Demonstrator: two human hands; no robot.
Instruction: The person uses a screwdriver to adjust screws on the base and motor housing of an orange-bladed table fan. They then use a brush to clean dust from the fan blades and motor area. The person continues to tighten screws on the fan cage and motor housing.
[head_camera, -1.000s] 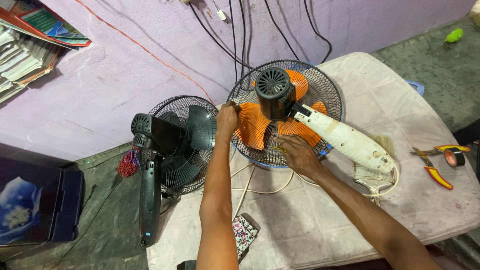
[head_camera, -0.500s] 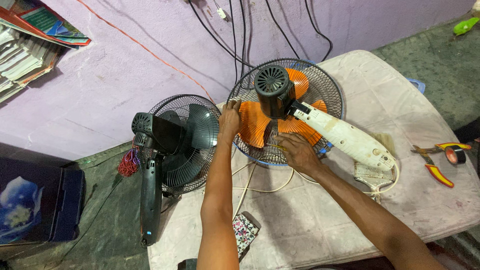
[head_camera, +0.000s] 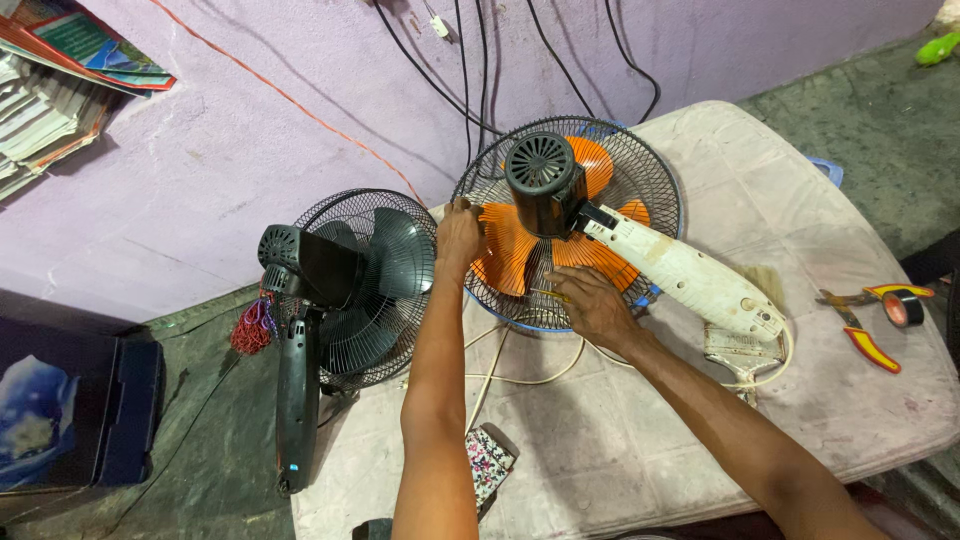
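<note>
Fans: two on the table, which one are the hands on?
The fan with orange blades and white stem; left hand grips its grille rim, right hand rests on its grille. The dark green-bladed fan lies untouched.

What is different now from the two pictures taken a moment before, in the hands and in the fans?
Almost nothing changed. The left hand stays on the rim of the orange-bladed fan, and the right hand stays at the lower part of its grille. Neither hand took or released anything. The dark fan, the pliers and the tape roll lie as before. Only the camera view shifted slightly.

Glossy orange plastic blades (head_camera: 510, 250) behind a thin metal wire grille (head_camera: 650, 170); worn, stained cloth table cover (head_camera: 620, 440).
</note>
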